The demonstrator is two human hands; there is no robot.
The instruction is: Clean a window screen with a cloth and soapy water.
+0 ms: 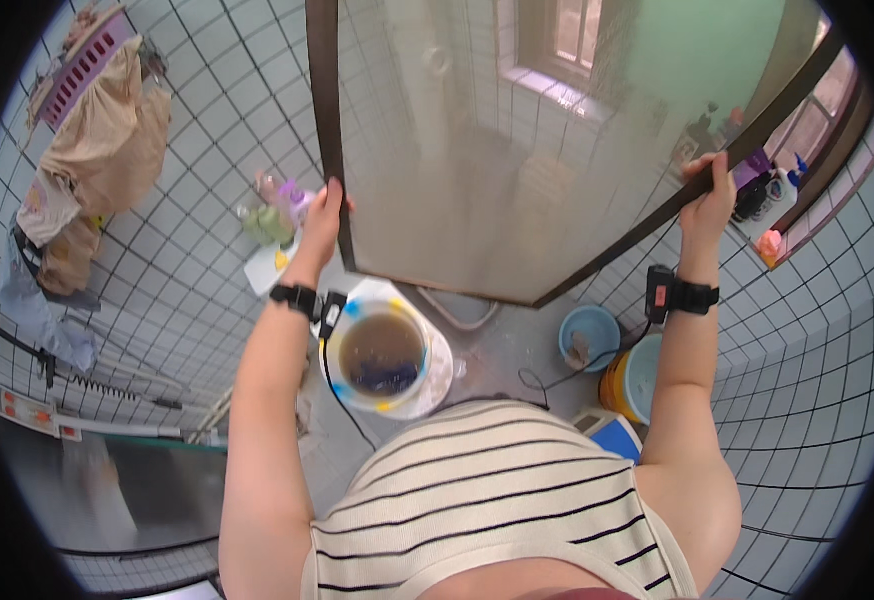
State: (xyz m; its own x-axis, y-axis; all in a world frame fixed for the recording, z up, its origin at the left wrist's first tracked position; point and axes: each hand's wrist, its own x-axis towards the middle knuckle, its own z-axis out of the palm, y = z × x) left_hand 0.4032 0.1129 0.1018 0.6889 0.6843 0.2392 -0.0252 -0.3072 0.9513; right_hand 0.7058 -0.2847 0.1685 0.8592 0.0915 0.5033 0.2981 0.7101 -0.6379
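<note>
In front of me a large window screen (457,210) stands tilted, with a dark brown frame and a hazy, see-through sheet. My left hand (327,215) is closed on its left frame bar, thumb along the near side. Higher up on the right, my right hand (709,205) grips the right bar, fingers wrapped round it. The lower edge of the frame sits just above the floor; whether it touches, I cannot tell. Close below my left hand is a basin (427,350) of murky brown water, with a dark blue cloth-like thing (382,375) in it.
Several bottles (275,210) stand beyond my left wrist. At right are a small blue basin (589,335) and a yellow bucket (617,385). Clothes (107,150) and a purple basket (87,70) hang on the left tiled wall. More bottles (767,195) line the right window ledge.
</note>
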